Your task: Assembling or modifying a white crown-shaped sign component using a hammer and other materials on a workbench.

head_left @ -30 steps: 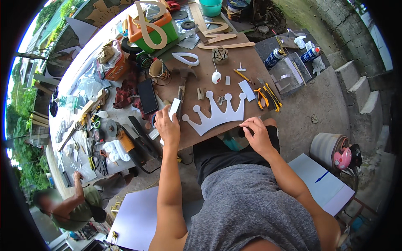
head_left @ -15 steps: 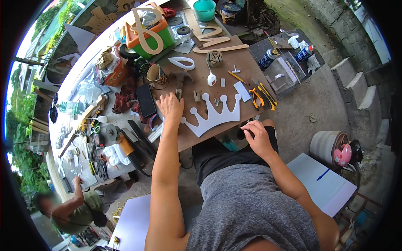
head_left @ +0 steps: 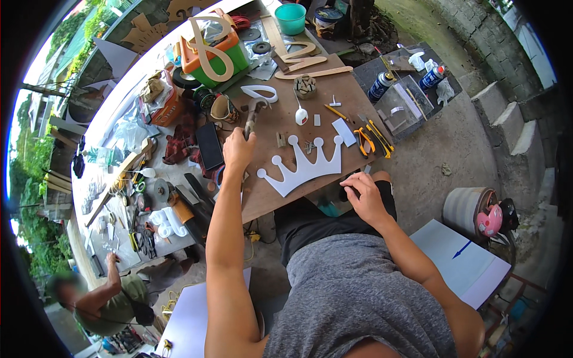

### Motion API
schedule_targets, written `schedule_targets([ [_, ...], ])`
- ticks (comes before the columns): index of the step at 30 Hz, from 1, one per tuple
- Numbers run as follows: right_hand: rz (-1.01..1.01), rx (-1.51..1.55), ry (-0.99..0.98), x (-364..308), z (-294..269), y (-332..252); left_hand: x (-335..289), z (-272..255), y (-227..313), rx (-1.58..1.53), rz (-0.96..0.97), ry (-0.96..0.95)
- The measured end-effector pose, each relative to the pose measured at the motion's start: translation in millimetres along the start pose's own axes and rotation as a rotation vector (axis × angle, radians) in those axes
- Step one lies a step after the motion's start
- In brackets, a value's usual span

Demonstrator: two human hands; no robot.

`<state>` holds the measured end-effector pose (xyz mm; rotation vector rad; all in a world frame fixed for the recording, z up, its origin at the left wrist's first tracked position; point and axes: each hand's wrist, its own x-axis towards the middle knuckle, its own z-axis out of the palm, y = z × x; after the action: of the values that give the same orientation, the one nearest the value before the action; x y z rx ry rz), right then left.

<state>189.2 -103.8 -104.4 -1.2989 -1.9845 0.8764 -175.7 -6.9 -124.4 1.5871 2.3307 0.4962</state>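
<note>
My left hand [head_left: 239, 149] is closed round the handle of a hammer [head_left: 250, 121], whose head points to the far side of the brown table. Right of it, a white crown-shaped cutout [head_left: 303, 173] lies flat near the table's front edge. A small pile of screws or nails [head_left: 308, 147] sits between the crown's points. My right hand [head_left: 364, 191] hovers at the front edge beside the crown, fingers curled and pinched together; whatever they hold, if anything, is hidden. A white teardrop-shaped loop [head_left: 260, 93] rests just beyond the hammer.
Orange pliers [head_left: 364, 142], a pencil [head_left: 337, 112] and a white strip [head_left: 344, 131] lie to the right. At left are a black phone [head_left: 209, 146], a paper cup [head_left: 224, 108] and an angle grinder [head_left: 179, 206]. A co-worker [head_left: 113, 298] reaches over the table's lower left.
My left hand has gripped the hammer, lifting and turning it so its head swings left and its handle points toward me. My right hand has barely moved.
</note>
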Motion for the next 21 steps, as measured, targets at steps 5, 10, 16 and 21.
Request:
schedule_targets([
  [5,-0.021,-0.006,-0.004,1.8,0.1,-2.3,-16.4,-33.3,23.4,-0.201,0.028,0.008],
  [10,-0.035,0.048,-0.01,19.6,-5.4,-31.0,-95.5,-41.9,66.4,-0.57,0.048,0.085],
  [16,0.187,0.897,-0.103,48.4,-17.3,-47.2,-166.0,-20.5,161.4,-0.845,0.061,-0.081],
  [21,0.33,0.789,0.037,57.5,-62.1,-34.4,-185.4,19.3,213.5,-0.95,0.245,-0.206],
])
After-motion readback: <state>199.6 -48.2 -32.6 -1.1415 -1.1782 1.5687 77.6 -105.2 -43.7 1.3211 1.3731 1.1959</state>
